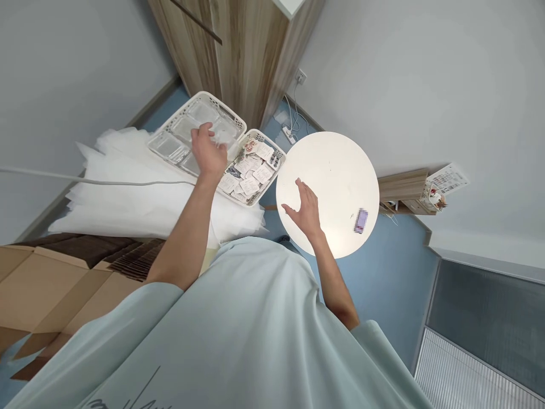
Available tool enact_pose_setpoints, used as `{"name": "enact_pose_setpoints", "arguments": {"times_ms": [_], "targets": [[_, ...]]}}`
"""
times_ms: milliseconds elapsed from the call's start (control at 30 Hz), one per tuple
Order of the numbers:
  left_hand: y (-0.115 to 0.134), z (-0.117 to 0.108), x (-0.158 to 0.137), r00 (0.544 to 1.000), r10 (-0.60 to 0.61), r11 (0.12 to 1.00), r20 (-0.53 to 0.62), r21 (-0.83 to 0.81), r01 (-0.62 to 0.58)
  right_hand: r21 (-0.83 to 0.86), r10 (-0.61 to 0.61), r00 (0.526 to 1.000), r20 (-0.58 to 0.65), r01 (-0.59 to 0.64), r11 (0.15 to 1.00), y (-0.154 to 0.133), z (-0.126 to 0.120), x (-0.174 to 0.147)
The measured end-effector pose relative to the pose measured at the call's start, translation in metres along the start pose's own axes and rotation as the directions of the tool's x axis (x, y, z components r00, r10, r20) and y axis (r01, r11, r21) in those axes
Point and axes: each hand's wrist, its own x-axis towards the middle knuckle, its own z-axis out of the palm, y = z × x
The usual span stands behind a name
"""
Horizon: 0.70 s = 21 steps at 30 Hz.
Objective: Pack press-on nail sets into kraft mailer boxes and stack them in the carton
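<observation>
My left hand [208, 152] hovers over a white plastic basket [154, 146], with its fingers slightly bent and apart and nothing visible between them. Clear compartmented containers [181, 126] fill that basket. Adjoining it on the right, a second white basket [280, 152] holds several small packets with white printed labels [249, 186]. Above the left part of a round white table [340, 170] is my right hand [307, 211], thumb spread from the fingers and holding nothing. Whether it touches the tabletop I cannot tell.
A blurred purple item [360, 221] lies on the table's right side. White wrapping sheets [128, 199] are piled left, beside cardboard boxes [46, 284]. A cable [106, 183] crosses the sheets. A wooden cabinet [242, 51] stands ahead, with a power strip [288, 134] on the floor.
</observation>
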Motion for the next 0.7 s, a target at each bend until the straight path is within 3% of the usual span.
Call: {"name": "enact_pose_setpoints", "arguments": {"times_ms": [100, 200, 467, 700], "targets": [[0.013, 0.016, -0.031, 0.994, -0.069, 0.979, 0.088, -0.184, 0.084, 0.022, -0.028, 0.999, -0.035, 0.028, 0.999, 0.005, -0.008, -0.001], [0.026, 0.037, -0.078, 0.978, -0.075, 0.96, 0.193, -0.253, 0.123, 0.034, -0.058, 0.997, -0.053, 0.059, 0.998, 0.012, -0.018, -0.002], [0.065, 0.087, -0.208, 0.906, -0.049, 0.942, 0.42, -0.283, 0.182, 0.036, -0.088, 0.995, -0.054, 0.09, 0.995, 0.058, -0.043, -0.029], [0.086, 0.13, -0.265, 0.852, -0.056, 0.959, 0.52, -0.208, 0.19, 0.157, -0.007, 0.996, -0.088, 0.021, 0.987, 0.105, -0.064, -0.078]]}}
